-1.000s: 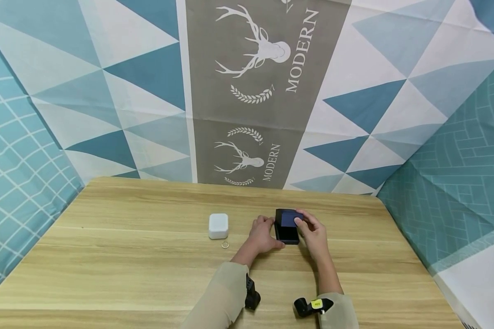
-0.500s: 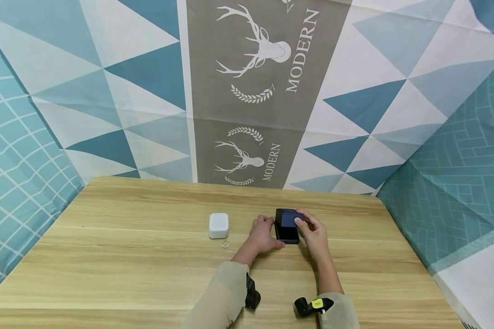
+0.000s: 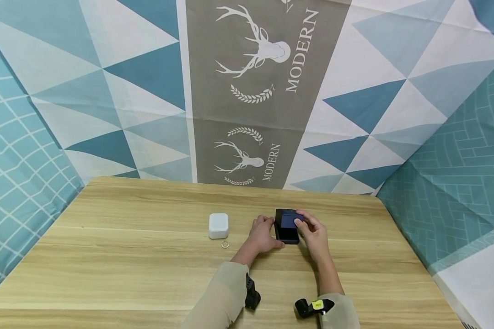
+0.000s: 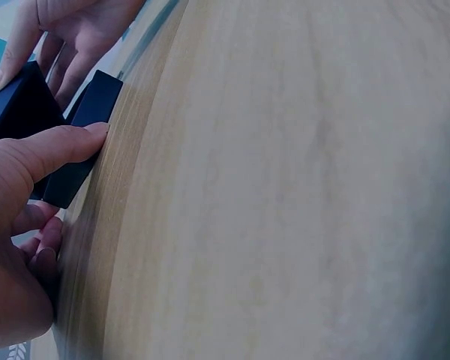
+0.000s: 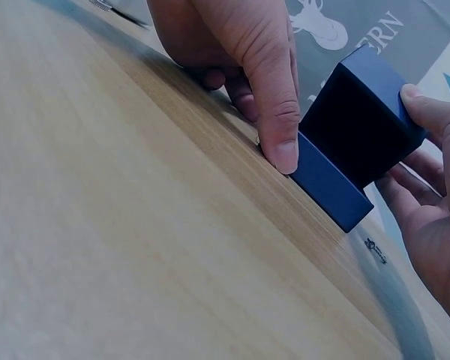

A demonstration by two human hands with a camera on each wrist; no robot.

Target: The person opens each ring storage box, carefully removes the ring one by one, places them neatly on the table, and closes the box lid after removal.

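A small dark blue hinged ring box [image 3: 287, 234] stands on the wooden table with its lid [image 5: 358, 124] raised. My left hand [image 3: 264, 235] grips the box's base from the left, thumb at the front side and fingers behind. On the other side, my right hand [image 3: 314, 232] pinches the lid, its thumb on the outer top face, as the right wrist view shows. The inside of the lid looks black, and the bottom of the base is hidden in shadow. A thin gold-coloured ring [image 3: 225, 245] lies on the table to the left of my left hand.
Just behind the ring sits a white rounded box [image 3: 218, 226]. The wooden table [image 3: 127, 269] ends at a patterned cloth backdrop [image 3: 247, 91] at the back, with tiled-print cloth at both sides. Wrist cameras [image 3: 252, 294] are strapped over my sleeves.
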